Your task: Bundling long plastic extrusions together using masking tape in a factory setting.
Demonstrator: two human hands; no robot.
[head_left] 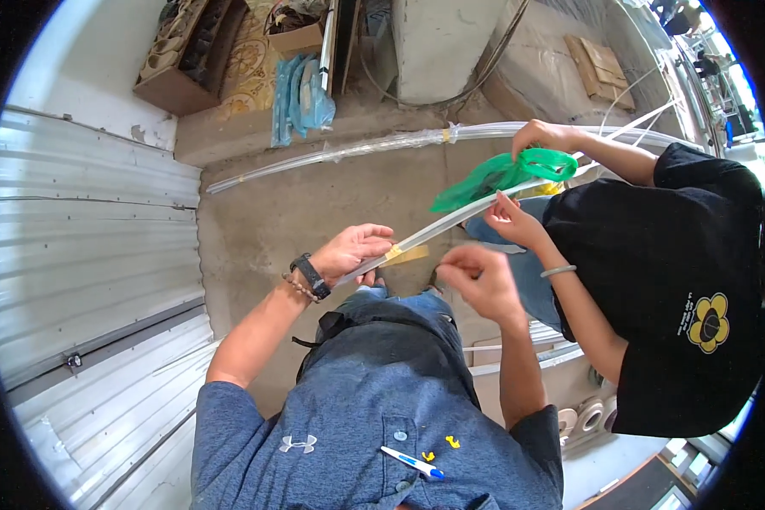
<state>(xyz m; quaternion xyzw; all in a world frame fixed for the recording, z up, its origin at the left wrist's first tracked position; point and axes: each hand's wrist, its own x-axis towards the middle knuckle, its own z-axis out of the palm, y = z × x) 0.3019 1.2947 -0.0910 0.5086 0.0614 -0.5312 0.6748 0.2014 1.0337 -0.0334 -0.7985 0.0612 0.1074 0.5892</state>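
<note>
The left hand (348,251) pinched a thin white strip (450,219) near its taped end. The right hand (482,280), at its three o'clock, hovered with fingertips pressed together. A co-worker's hands (512,219) held the strip's far end beside a green bag (501,174).

Corrugated metal shutter (85,229) at left; long bundle of clear-wrapped strips (357,146) lying across the concrete floor (263,221) behind. Blue plastic packets (302,93) beside a cardboard box (183,59) near the wall, wooden boards (602,66) farther right. Rolls of tape (588,416) low at right.
</note>
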